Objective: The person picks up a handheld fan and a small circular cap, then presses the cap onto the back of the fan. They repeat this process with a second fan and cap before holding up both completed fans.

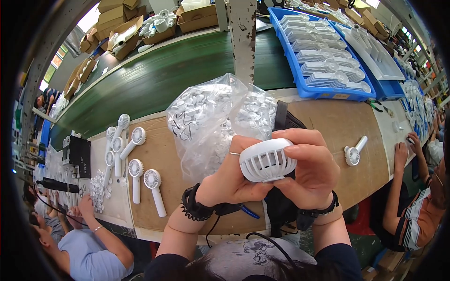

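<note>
Between my two hands is a white handheld fan [268, 161], its slatted round head facing me at an angle; its handle cannot be made out. My left hand [228, 181] grips the head from the left, thumb along its lower rim. From the other side my right hand [315, 171] closes on it, with fingers over the top edge and the thumb below. Just behind the hands lies a clear plastic bag [199, 154] full of small white round parts. Left of it several finished-looking white fans [153, 180] lie on the cardboard, and one more fan [355, 152] lies at the right.
A green conveyor belt [154, 77] runs behind the table, with a painted metal post [244, 42] before it. A blue crate [300, 86] holds stacked white fan casings. Green-handled pliers [373, 105] lie at right. A black box [77, 157] stands at left. Co-workers sit on both sides.
</note>
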